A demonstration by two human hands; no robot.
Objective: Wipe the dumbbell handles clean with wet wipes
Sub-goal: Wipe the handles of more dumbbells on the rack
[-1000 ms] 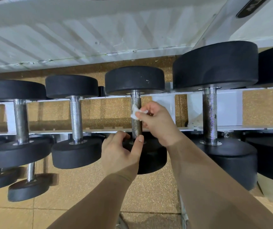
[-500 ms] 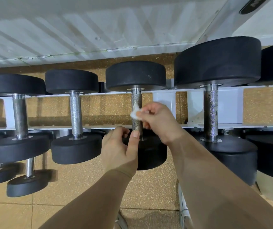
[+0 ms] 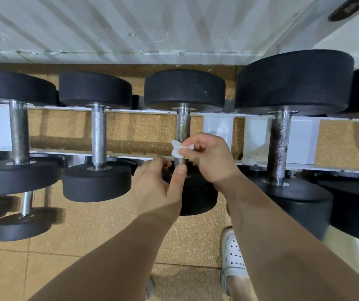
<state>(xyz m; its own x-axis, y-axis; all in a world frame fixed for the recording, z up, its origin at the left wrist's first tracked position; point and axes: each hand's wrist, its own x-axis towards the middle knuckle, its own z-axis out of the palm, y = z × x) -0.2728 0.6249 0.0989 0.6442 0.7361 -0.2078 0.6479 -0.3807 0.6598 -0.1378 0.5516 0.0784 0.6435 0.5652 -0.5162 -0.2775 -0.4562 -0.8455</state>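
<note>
reaching in from 6 o'clock with both arms bare, left forearm (image 3: 109,257) angling toward 1 o'clock, right forearm (image 3: 282,246) toward 11 o'clock. closing in together at the middle. gripping the low end of the dumbbell handle (image 3: 183,127) with the left hand (image 3: 156,187): thumb straight, pointing to 12 o'clock on the near side, fingers curled round at 9 o'clock. pinching the wet wipe (image 3: 176,149) with the right hand (image 3: 209,157), thumb and forefinger aimed at 9 o'clock, other fingers curled in. holding the wipe against the handle just above the left thumb. right wrist bent, hand sitting at 1 o'clock from the left hand, just beside it.
</note>
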